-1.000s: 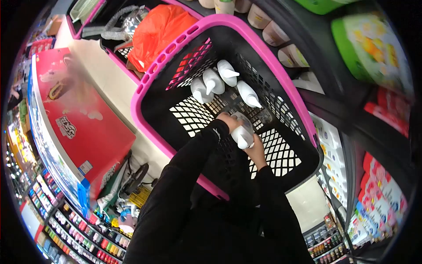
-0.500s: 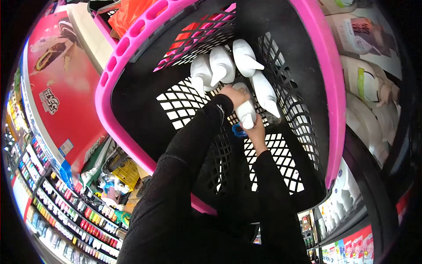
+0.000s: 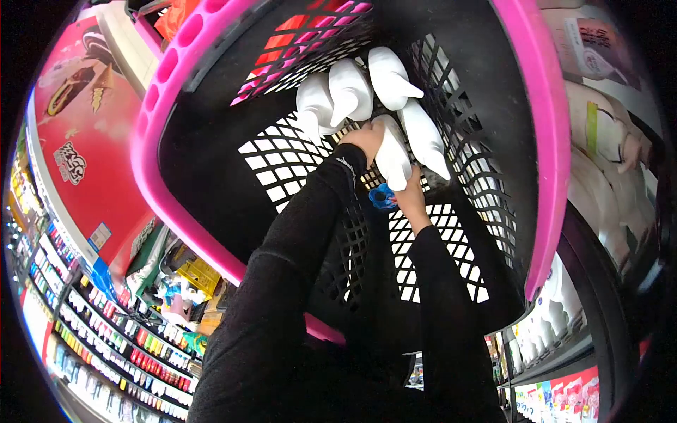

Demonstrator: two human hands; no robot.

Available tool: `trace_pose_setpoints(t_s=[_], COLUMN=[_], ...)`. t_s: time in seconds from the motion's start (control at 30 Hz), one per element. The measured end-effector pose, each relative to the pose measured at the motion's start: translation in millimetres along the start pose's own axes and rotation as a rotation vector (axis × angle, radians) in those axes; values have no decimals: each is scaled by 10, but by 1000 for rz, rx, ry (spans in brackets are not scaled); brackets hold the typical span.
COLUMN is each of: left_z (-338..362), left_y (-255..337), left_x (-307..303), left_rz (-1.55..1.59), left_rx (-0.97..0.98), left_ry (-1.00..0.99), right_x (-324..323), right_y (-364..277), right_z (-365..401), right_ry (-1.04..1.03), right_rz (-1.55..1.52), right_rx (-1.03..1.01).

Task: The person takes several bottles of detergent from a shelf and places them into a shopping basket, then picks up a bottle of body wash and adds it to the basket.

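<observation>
Deep inside a black basket (image 3: 211,148) with a pink rim, both my hands are on one white bottle (image 3: 392,155) with a narrowed end. My left hand (image 3: 365,141) is curled against the bottle's left side near its far end. Lower down, my right hand (image 3: 411,196) grips the near, narrowed end. Just beyond stand similar white bottles: one at the left (image 3: 314,106), one beside it (image 3: 350,88), and one farther right (image 3: 389,76). Another white bottle (image 3: 424,137) leans along the right mesh wall. A blue object (image 3: 382,198), partly hidden, lies left of my right hand.
A red printed display panel (image 3: 84,141) rises on the left, above shelves of small colourful goods (image 3: 127,352). On the right are large pale packages (image 3: 599,134) and a shelf with white bottles (image 3: 546,324). The basket's mesh walls surround my hands.
My left hand has slid from the top of the bottle to its left side, baring more of the bottle. The view has shifted closer to the basket, and more of the blue object shows.
</observation>
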State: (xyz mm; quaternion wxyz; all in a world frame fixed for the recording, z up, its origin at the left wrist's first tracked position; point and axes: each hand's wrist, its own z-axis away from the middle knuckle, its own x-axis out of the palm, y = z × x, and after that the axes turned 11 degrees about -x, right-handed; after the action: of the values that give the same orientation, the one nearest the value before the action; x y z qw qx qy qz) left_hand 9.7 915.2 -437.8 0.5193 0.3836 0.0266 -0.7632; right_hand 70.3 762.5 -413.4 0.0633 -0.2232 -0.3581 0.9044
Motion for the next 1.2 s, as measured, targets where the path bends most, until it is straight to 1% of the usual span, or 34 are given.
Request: trace_pose_setpoints(t_s=[0.03,0.07,0.1,0.13,0.2,0.23,0.27,0.33,0.4,0.43,0.47,0.5,0.53,0.57,0.6,0.67,0.73,0.8,0.83,0.87,0.9,0.93,0.97,1.0,1.07,1.13,1.2], left_z=[103,146,177,212,323,408,477,740,937,1006,1022,1131,1265,1349,1411,1691,1918,2103,2304,2509,2633,2749,2721,2679,2826,3026,3387], left_y=[61,55,26,4,-57,-11,15,299,436,463,525,590,640,636,627,633,604,456,511,573,557,517,405,290,174,225,484], left_x=[-111,-127,-90,-51,13,28,23,-354,-468,-475,-495,-570,-624,-597,-553,-644,-658,-644,-726,-808,-798,-751,-596,-453,-398,-470,-733], left_rz=[7,2,-7,-14,10,-12,-82,-205,-154,-132,-211,-200,-191,-158,-124,-80,-90,27,34,38,49,55,58,59,62,-98,-154], left_rx=[-92,-88,-157,-225,28,-19,-44,-42,-55,-33,-31,0,35,65,96,138,36,122,85,50,120,192,176,155,394,440,489], left_ry=[-37,-28,-167,-304,-399,-358,-389,-432,-352,-298,-376,-325,-274,-246,-216,-144,-147,-174,-149,-121,-61,-5,-89,-173,-196,-251,-316], right_x=[69,85,28,-17,-136,-164,-212,-246,-179,-218,-217,-196,-209,-207,-166,-205,-218,-227,-243,-286,-333,-299,-328,-345,-414,-424,-359], right_y=[240,349,292,259,187,108,31,-8,-67,-236,-278,-287,-349,-416,-385,-649,-759,-757,-788,-809,-843,-735,-740,-705,-760,-795,-771], right_z=[-38,-52,-17,35,148,223,306,443,629,719,818,906,1024,1117,1174,1427,1637,1831,1982,2124,2278,2365,2527,2672,3011,3304,3497], right_ry=[24,50,67,78,-6,-10,-82,-202,-130,-173,-191,-212,-213,-240,-272,-236,-211,-250,-227,-257,-277,-300,-299,-271,-249,-199,-119], right_rz=[-77,-156,-72,-73,140,263,212,141,71,162,148,192,290,284,231,-44,-78,-87,-111,-132,-103,-213,-275,-265,-284,-295,-298], right_rx=[-74,-150,-146,-157,-44,-91,-21,-136,-123,-134,-162,-182,-260,-273,-328,-290,-407,-457,-484,-482,-499,-519,-522,-568,-565,-590,-615])
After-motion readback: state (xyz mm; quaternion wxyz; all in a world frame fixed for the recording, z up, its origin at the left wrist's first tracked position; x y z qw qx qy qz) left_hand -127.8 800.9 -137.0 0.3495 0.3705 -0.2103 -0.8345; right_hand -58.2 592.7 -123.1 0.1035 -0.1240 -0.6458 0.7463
